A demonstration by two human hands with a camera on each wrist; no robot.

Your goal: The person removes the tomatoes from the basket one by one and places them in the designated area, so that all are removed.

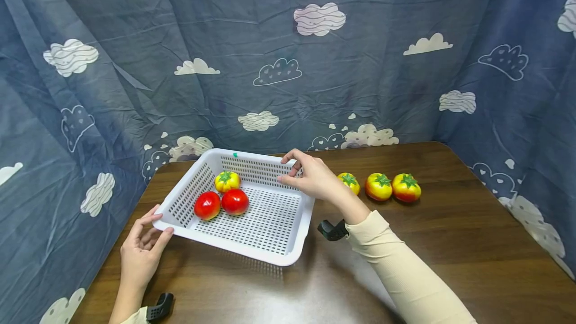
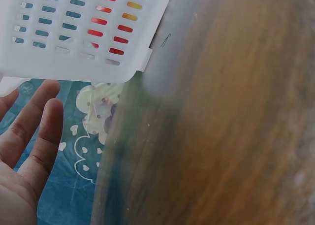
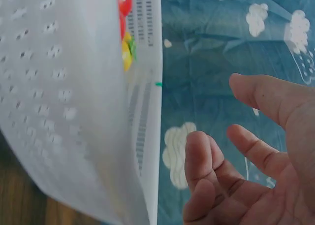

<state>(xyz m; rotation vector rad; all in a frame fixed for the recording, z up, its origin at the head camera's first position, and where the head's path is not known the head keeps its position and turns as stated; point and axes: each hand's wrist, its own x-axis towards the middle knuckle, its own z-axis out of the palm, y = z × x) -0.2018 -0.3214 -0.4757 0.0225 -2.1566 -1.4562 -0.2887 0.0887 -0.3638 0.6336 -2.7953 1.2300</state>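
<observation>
A white perforated plastic basket (image 1: 270,219) stands on the left part of the table. Two red tomatoes (image 1: 235,202) and one yellow tomato with a green top (image 1: 227,182) lie together in its left half. My left hand (image 1: 141,251) holds the basket's near left corner between thumb and index finger; its other fingers (image 2: 42,131) stay loose beside the wall. Over the far right corner hovers my right hand (image 1: 312,176), its fingers loosely bent. The right wrist view shows nothing in that hand (image 3: 251,171), apart from the basket wall (image 3: 64,97).
Right of the basket, three yellow-red tomatoes with green tops (image 1: 379,187) stand in a row on the brown wooden table (image 1: 427,249); my right hand partly covers the nearest. A blue cloud-print curtain (image 1: 252,24) hangs behind the table and along both sides.
</observation>
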